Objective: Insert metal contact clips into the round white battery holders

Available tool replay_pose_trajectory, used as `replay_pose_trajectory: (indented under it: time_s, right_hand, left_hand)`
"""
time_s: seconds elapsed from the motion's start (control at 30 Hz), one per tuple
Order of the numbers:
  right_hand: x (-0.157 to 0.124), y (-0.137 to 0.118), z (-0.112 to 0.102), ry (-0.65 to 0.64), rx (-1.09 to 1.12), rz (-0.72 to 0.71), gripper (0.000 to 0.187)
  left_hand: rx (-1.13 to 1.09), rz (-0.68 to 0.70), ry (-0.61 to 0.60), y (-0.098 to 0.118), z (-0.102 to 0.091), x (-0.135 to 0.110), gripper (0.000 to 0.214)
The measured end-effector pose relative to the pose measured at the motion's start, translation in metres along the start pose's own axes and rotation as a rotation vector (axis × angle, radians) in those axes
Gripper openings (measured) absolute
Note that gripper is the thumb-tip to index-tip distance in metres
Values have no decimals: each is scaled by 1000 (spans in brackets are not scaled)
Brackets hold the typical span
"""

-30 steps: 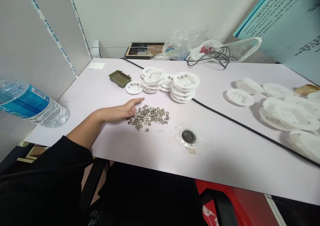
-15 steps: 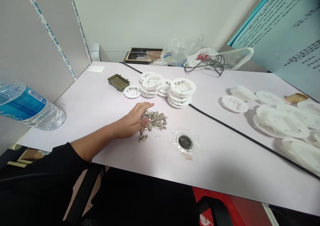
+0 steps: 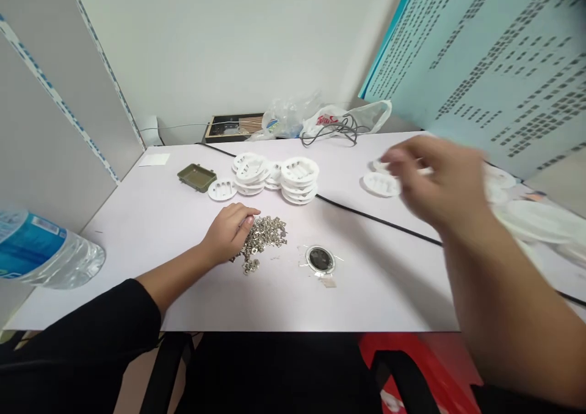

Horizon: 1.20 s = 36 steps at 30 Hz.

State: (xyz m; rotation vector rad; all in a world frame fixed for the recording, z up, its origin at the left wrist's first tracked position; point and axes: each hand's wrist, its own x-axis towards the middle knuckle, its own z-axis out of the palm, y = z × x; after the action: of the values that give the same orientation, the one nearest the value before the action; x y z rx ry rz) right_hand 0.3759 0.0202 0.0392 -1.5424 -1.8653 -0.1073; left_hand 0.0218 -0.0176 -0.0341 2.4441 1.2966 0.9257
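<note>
My left hand (image 3: 229, 232) lies at the left edge of a heap of small shiny metal pieces (image 3: 268, 233), looking like battery contacts. Its index finger is stretched out above the thumb, with a small gap between the two, and I see nothing held. In the air over the right side of the table is my right hand (image 3: 433, 179), smeared by motion, its fingers bent. Whether it holds anything cannot be made out. Behind and below it lie loose white oval plastic battery holders (image 3: 381, 184). Stacked white holders (image 3: 299, 179) stand beyond the metal heap.
An olive plastic tray (image 3: 196, 177) sits left of the stacks. A black cable (image 3: 366, 213) runs diagonally across the table, behind a round cable-hole cover (image 3: 320, 259). At the left stands a large water bottle (image 3: 50, 249). Plastic bags (image 3: 320, 118) lie along the wall.
My right hand has come into view over the right side. My left hand has drawn its fingers in slightly and stays by the metal pieces. The camera view has shifted.
</note>
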Motion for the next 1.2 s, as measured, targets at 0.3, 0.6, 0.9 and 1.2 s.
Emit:
replay_pose_trajectory:
  time_s: [0.3,0.6,0.9,1.2]
  right_hand:
    - [4,26,68,-333,-454,356,33]
    - [-3,40,80,-408,-510,333,29]
    - [-5,33,74,-383,-549,315,34]
    - [-8,29,70,141,-326,174,25]
  left_hand:
    - [-111,-25,52,-16,2,15,34]
    - [-53,126,-140,-20,-11,14,23]
    - [36,62,-189,-10,0,11,12]
    - [47,-23,-204,-6,4,12,7]
